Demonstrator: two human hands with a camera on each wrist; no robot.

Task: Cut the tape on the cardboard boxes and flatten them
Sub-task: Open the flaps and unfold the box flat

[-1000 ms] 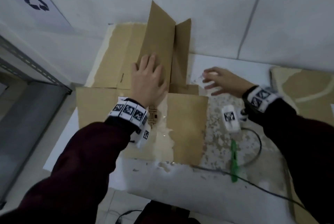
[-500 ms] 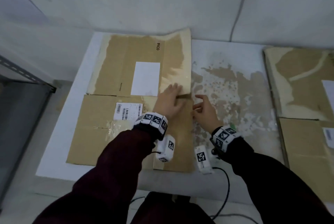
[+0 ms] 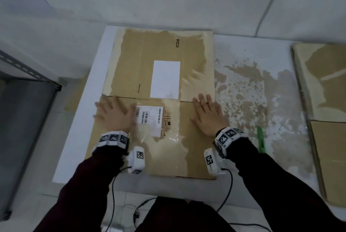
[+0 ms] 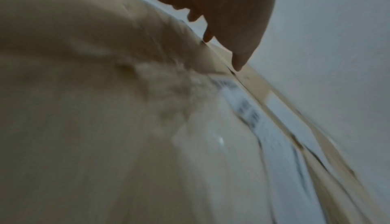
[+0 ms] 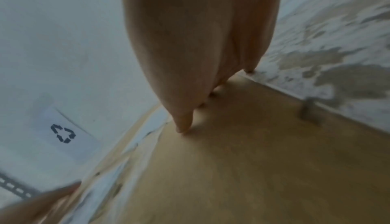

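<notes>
Flattened cardboard box [image 3: 161, 48] on the bench [image 3: 243, 89]
Left hand [image 3: 114, 113] and right hand [image 3: 207, 115], grips open, press flat at 9 and 3 o'clock.

Matt brown cardboard box [image 3: 194, 149], glossy tape [image 3: 168, 149] patches.

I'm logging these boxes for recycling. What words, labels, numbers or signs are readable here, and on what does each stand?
"PICO": printed on the far panel of the flattened cardboard box.
Recycling arrows symbol: on the white sheet on the wall.
Shipping label: barcodes and print, too small to read.
Blank white label: no text.
Small line of print left of it: unreadable.
Wrist band markers: patterns only.
</notes>
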